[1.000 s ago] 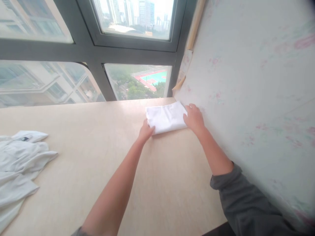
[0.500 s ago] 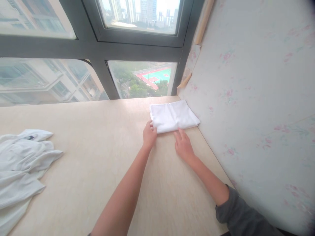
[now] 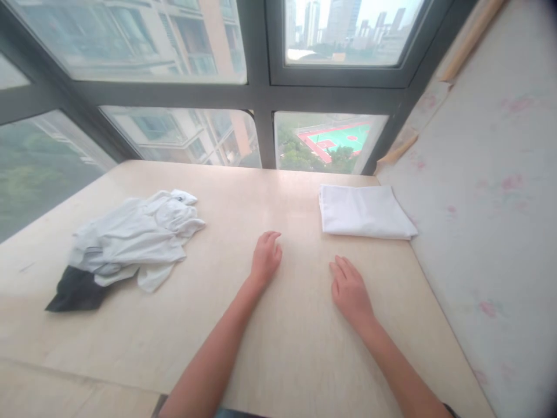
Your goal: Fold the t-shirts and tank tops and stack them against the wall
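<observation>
A folded white cloth (image 3: 365,212) lies flat at the right, close to the wall. Just below its near edge is my right hand (image 3: 351,288), fingers stretched out, holding nothing. My left hand (image 3: 266,255) is to the left of the cloth and apart from it, fingers loosely curved with nothing in them. On the left side lies a crumpled heap of white clothes (image 3: 134,232), with a dark piece of fabric (image 3: 77,289) sticking out at its near left corner.
Everything lies on a pale wooden surface (image 3: 243,203). Dark-framed windows (image 3: 261,97) border its far side and left. A wall with flowered paper (image 3: 487,220) closes off the right, its paper peeling (image 3: 398,151) near the window corner.
Both my hands have let go of the folded cloth and drawn back from it. The view has turned left, bringing the whole heap of clothes into sight.
</observation>
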The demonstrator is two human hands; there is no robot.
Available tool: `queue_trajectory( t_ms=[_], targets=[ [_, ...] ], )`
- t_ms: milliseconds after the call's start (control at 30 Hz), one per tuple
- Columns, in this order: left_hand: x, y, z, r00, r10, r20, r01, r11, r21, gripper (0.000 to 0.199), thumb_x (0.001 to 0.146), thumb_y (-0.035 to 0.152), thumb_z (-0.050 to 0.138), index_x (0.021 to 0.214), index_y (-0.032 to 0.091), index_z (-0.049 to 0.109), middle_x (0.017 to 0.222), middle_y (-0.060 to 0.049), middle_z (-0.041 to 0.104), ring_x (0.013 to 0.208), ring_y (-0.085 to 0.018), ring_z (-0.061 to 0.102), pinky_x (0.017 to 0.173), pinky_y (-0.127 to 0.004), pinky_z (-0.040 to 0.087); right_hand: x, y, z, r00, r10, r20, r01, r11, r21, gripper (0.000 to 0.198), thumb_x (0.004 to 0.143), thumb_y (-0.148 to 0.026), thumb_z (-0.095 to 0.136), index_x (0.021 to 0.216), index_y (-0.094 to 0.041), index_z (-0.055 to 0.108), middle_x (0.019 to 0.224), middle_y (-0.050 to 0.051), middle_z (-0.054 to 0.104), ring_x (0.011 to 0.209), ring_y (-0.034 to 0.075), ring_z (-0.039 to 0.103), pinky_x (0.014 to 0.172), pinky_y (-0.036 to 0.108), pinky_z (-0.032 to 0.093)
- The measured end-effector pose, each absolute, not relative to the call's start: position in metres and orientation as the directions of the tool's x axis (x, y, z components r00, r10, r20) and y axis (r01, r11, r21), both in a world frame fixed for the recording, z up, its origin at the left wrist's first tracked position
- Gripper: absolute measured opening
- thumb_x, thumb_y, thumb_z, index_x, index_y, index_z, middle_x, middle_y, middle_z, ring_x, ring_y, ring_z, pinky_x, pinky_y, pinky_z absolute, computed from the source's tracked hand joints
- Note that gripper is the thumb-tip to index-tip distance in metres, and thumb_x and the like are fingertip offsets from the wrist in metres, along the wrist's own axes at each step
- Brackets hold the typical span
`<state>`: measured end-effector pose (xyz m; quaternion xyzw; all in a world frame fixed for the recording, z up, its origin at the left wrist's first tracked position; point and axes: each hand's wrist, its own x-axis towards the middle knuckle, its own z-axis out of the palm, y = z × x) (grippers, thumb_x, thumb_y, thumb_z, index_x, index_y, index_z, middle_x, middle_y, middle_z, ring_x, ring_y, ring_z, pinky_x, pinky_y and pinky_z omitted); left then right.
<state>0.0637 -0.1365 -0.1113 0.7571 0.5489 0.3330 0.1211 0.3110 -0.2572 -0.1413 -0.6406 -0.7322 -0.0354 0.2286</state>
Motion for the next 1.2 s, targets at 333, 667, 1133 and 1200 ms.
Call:
queue_trajectory(
  t_ms=[333,667,1133,1200],
  targets=[
    [-0.174,-0.159,-0.066,-0.333,0.773,0.540,0.942,0.256,0.215,0.062,0.084,0.040,0.062,0.138,0.012,0.047,0.157,-0.025,0.024,0.145,-0.047,0.012,0.105,-0.070,0.023,0.315,-0.254,-0.149,-0.072,0.900,0.430,0.932,0.214,-0.291,0.043,0.089,-0.016,0.041,0.127,-0.013,0.062,0.138,0.015,0.057,0.132,0.029,0.048,0.109,0.050,0.043],
    [-0.238,-0.149,-0.059,-0.326,0.887,0.328,0.944,0.285,0.167,0.057,0.076,0.032,0.071,0.129,0.017,0.057,0.123,-0.014,0.054,0.106,-0.035,0.059,0.092,-0.051,0.047,0.315,-0.253,-0.151,-0.070,0.898,0.434,0.942,0.203,-0.268,0.042,0.089,-0.015,0.041,0.126,-0.014,0.062,0.136,0.014,0.058,0.130,0.029,0.050,0.109,0.048,0.043],
    [-0.150,-0.208,-0.050,-0.279,0.853,0.442,0.910,0.087,0.406,0.046,0.083,0.042,0.059,0.121,0.018,0.066,0.115,-0.012,0.064,0.109,-0.029,0.060,0.097,-0.041,0.048,0.320,-0.255,-0.148,-0.099,0.889,0.447,0.947,0.222,-0.232,0.042,0.090,-0.017,0.039,0.123,-0.011,0.063,0.134,0.017,0.059,0.129,0.028,0.050,0.108,0.048,0.044],
    [-0.144,-0.206,-0.028,-0.281,0.814,0.508,0.910,0.058,0.410,0.040,0.086,0.040,0.059,0.118,0.018,0.067,0.108,-0.011,0.066,0.107,-0.028,0.060,0.096,-0.041,0.048,0.321,-0.256,-0.150,-0.096,0.886,0.455,0.942,0.228,-0.247,0.042,0.090,-0.018,0.038,0.123,-0.011,0.064,0.134,0.017,0.059,0.129,0.028,0.050,0.108,0.048,0.044]
  ],
)
